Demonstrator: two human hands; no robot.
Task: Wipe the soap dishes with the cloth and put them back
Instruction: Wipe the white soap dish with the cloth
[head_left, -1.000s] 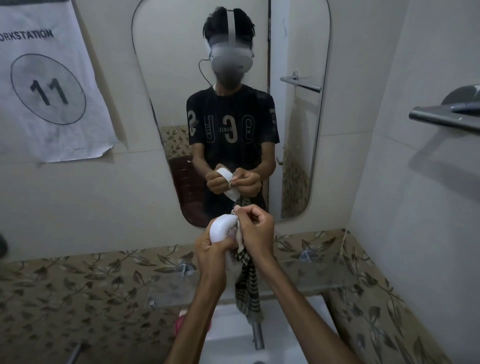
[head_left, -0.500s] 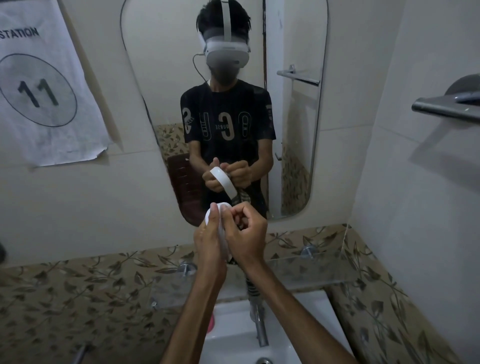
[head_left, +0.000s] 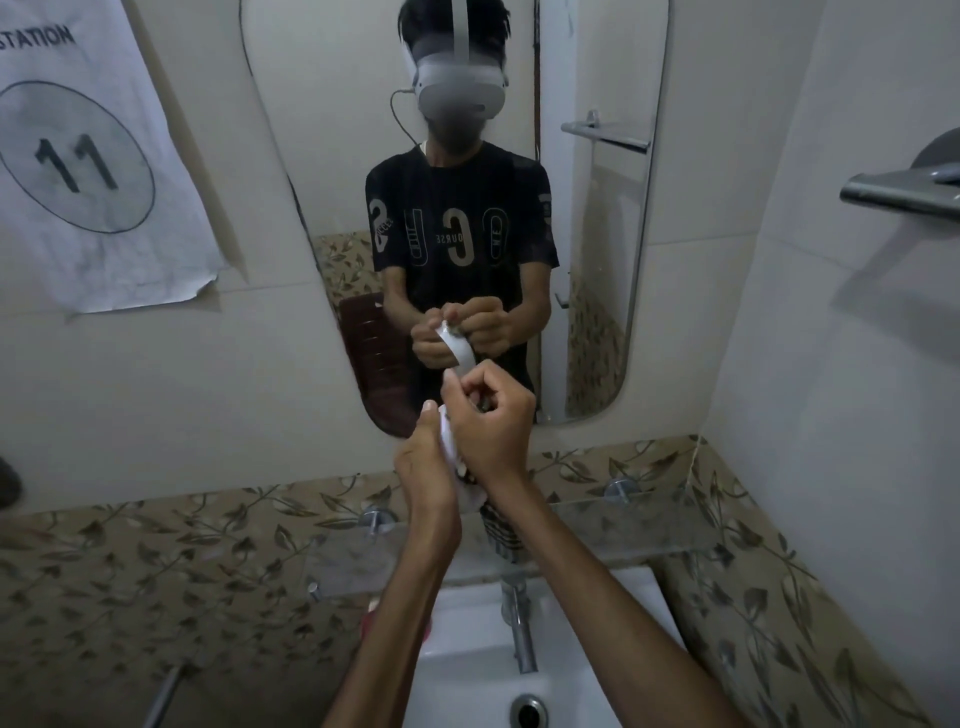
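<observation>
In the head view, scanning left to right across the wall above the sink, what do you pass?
Paper sign with the number 11 → mirror → metal rail on the side wall.

I read "STATION" and a circled "11" on the paper sheet taped to the wall; the mirrored T-shirt lettering stays unclear to me.

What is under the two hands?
Below the hands, the striped cloth hangs down over the glass shelf. Lower are the tap and white sink. A pink thing is mostly hidden by the left arm.
</observation>
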